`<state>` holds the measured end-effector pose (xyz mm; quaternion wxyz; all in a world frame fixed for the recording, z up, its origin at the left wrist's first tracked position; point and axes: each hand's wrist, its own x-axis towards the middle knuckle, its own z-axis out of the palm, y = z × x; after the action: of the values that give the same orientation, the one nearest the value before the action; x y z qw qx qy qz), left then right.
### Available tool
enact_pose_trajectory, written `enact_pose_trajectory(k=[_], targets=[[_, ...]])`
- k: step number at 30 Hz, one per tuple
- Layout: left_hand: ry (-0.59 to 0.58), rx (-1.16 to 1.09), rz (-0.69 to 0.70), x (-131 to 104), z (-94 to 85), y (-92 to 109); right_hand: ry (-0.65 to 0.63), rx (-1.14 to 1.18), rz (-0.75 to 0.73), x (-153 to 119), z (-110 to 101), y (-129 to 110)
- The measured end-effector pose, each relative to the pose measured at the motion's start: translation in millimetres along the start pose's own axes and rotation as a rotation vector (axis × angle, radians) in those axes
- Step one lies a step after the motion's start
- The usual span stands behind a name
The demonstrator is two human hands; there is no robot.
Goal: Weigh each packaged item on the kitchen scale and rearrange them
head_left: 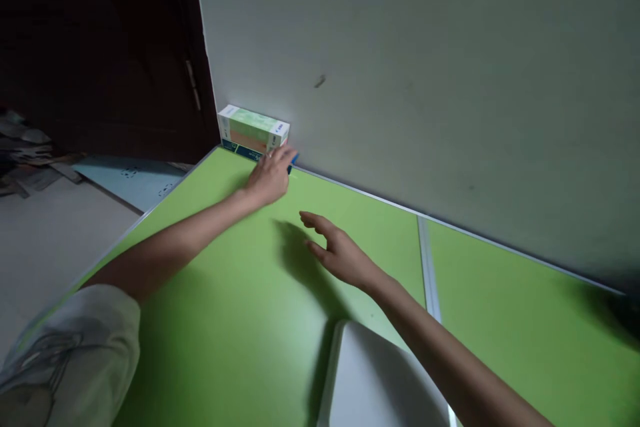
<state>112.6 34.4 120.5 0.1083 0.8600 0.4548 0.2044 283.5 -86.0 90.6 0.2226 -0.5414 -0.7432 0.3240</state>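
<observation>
My left hand reaches to the right end of a long white, green and orange carton against the wall. Its fingers curl over a dark blue edge, and a bit of bright blue shows past the fingertips. What they grip is partly hidden and slightly blurred. Beneath the carton lies a flat dark blue box. Held over the green table, my right hand is open, thumb apart from the fingers, with nothing in it. Its shadow falls on the tabletop.
A white, round-cornered flat object lies at the front, under my right forearm. A pale strip crosses the table. The wall borders the back; a dark door stands left. Papers and a light blue board lie beyond the left edge.
</observation>
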Motion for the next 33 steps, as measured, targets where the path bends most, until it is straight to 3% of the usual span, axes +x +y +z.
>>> enact_pose_trajectory(k=[2,5,10,15,23,26,28,30,33], targets=[[0.079,0.085,-0.053,32,-4.5,-23,-0.008,0.006,0.005,11,2,3],[0.087,0.167,-0.109,63,-7.1,-54,-0.018,-0.034,0.006,24,2,3],[-0.013,0.252,-0.023,65,-12.2,-87,0.02,-0.047,0.029,44,3,-1],[-0.06,0.378,0.073,58,-23.6,-90,0.006,-0.027,-0.005,47,9,9],[-0.144,0.476,0.039,91,-52.7,-79,0.0,0.018,0.027,20,2,5],[-0.166,0.522,0.092,87,-64.8,-67,0.036,0.024,0.057,-2,-8,1],[-0.169,0.493,0.182,70,-68.7,-47,0.118,0.029,0.077,-23,-16,0],[-0.189,0.444,0.307,43,-66.4,-14,0.222,0.008,0.087,-48,-25,-3],[-0.262,0.375,0.485,-9,-55.6,52,0.312,-0.11,0.065,-89,-36,-15]])
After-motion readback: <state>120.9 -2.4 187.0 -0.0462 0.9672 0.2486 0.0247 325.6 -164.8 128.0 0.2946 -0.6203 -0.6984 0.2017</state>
